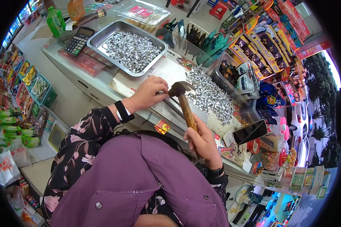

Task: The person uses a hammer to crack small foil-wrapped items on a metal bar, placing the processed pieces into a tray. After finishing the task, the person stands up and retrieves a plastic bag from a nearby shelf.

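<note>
My right hand is closed round the wooden handle of a claw hammer. The hammer's metal head is right beside the fingertips of my left hand, over the near edge of the counter. Those left fingers are pinched together, and whatever they hold is too small or hidden to name. Beyond the hammer, a loose heap of small silvery metal pieces is spread on the counter. A rectangular metal tray past my left hand holds many similar small pieces.
A black calculator lies left of the tray, near a green bottle. A dark phone leans at the right. Behind the heap are a clear bin of packets and snack displays. A red-yellow wrapper is at the front edge.
</note>
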A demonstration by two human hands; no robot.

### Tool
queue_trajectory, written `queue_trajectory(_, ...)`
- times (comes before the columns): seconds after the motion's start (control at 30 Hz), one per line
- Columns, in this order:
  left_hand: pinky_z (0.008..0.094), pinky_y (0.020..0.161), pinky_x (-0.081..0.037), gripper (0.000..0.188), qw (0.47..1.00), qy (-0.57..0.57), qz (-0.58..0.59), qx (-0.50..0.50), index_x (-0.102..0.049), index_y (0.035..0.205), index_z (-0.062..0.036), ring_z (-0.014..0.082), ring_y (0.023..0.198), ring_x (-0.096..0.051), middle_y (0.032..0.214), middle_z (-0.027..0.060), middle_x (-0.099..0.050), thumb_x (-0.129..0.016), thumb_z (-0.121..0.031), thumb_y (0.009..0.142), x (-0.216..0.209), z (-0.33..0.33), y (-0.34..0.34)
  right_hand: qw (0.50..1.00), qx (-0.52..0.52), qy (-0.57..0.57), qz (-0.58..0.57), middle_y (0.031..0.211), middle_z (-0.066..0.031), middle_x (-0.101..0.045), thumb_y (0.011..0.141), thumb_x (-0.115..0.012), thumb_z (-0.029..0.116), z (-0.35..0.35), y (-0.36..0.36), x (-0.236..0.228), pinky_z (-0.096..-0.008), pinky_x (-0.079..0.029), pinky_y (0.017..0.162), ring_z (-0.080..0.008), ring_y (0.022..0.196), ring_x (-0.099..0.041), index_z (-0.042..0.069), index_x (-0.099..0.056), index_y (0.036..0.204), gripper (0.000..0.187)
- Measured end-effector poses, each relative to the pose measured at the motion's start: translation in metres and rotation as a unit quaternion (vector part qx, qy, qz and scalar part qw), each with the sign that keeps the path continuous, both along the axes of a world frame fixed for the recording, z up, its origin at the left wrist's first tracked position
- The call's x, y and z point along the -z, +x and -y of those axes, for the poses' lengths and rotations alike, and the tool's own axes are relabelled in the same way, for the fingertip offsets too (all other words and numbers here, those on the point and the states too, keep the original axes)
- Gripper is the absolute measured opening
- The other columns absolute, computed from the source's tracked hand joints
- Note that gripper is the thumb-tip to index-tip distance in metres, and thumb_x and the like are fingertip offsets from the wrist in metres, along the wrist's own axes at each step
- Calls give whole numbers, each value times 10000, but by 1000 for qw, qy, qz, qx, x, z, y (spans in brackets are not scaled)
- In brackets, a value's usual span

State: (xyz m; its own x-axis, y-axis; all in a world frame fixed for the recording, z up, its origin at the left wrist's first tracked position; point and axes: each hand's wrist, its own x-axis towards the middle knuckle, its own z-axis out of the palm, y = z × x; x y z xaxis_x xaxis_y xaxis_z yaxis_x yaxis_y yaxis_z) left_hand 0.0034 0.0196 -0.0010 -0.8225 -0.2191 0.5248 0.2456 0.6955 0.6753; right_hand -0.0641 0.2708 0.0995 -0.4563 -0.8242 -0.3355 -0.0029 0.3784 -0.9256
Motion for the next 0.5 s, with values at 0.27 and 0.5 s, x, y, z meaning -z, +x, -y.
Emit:
queue_trajectory(0.27,335,843,-419,63,1000,-5,13,11,-633,812,-74,237,940,-534,956,36,-608,-670,-85,762,-2,1,3,997,33,-68,6,759,-51,-575,939,-471,103,-2,4,-2,-177,-366,441,-51,470,-450,44,-288,1435,532)
queue_trajectory(0.5,352,845,-425,53,1000,10,-17,-18,-610,833,-53,258,933,-552,961,65,-607,-608,-51,780,-4,12,7,1000,-3,27,7,766,-53,-578,942,-473,109,4,0,5,-180,-363,436,-52,473,-452,52,-290,1435,529)
